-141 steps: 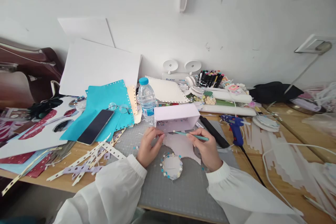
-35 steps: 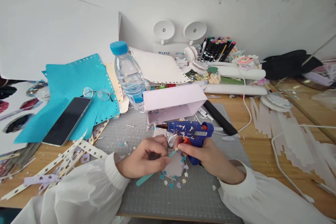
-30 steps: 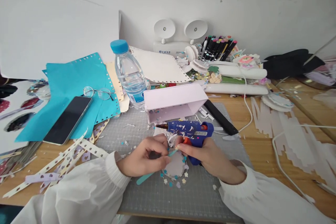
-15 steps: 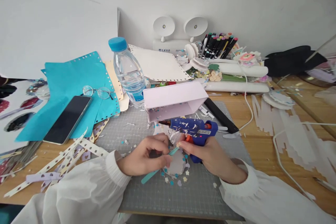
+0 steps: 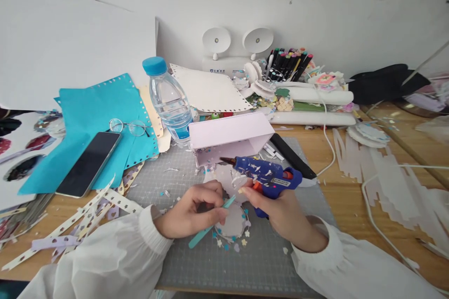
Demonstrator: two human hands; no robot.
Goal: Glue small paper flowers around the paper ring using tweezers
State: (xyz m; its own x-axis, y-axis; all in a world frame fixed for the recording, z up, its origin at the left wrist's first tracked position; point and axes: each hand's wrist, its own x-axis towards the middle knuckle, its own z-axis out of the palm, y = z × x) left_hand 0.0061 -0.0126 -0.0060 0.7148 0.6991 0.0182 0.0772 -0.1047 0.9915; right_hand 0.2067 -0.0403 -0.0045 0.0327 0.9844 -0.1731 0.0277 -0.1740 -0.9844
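My left hand [image 5: 196, 210] is closed in a pinch on a pair of teal tweezers [image 5: 210, 228], whose tips point up toward my right fingers. My right hand [image 5: 280, 210] is wrapped round the handle of a blue glue gun [image 5: 263, 175], nozzle pointing left, and its fingertips also pinch a tiny pale paper piece. Under both hands lies a round pale paper disc [image 5: 234, 225] edged with small paper flowers, on a grey cutting mat [image 5: 224, 261]. A pink open paper box [image 5: 229, 138] lies on its side just behind the gun.
A water bottle [image 5: 168, 103], teal punched paper [image 5: 94, 117], a phone [image 5: 87, 163] and glasses [image 5: 128, 126] are at the left. Punched paper strips [image 5: 87, 215] litter the front left. Markers [image 5: 289, 60], a white lamp [image 5: 236, 49] and white rolls [image 5: 315, 96] stand behind. A white cord [image 5: 379, 224] crosses the right.
Since 4.7 s ago my right hand has taken up the glue gun and the tweezers have passed to my left hand. In the last second the gun tilted and shifted slightly right.
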